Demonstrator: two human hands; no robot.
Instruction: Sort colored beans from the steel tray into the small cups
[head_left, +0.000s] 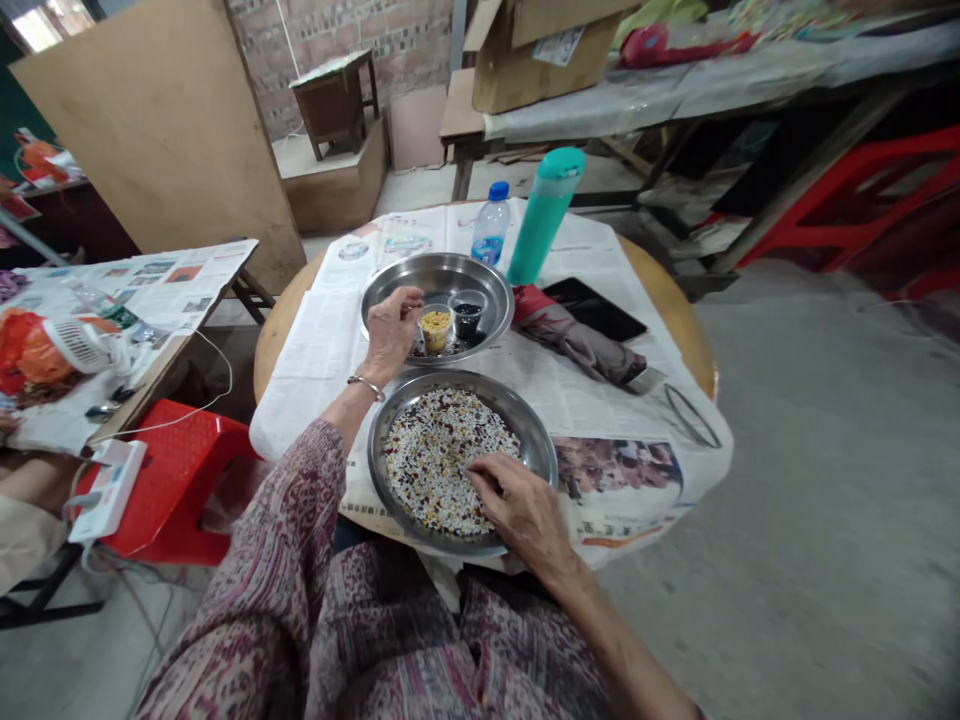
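Note:
A steel basin [381,470] in front of me holds mixed grains [442,440], mostly white, with yellow and dark red ones among them. Over its right side is my right hand [521,500], thumb and fingertips pinched together at the grains; whatever they hold is too small to name. My left hand [391,328], with a bracelet at the wrist, hangs over the left side of a second steel basin [435,265]. Its fingers are bent together beside a clear cup of yellow grains [435,328], their contents hidden. Touching that cup is another cup of black grains [467,316].
On the newspaper-covered round table [300,400] stand a water bottle [491,228] and a teal flask [546,215]. A folded umbrella [577,337] and a dark tablet [596,308] lie to the right. A red stool [176,480] with a power strip [110,488] is at left.

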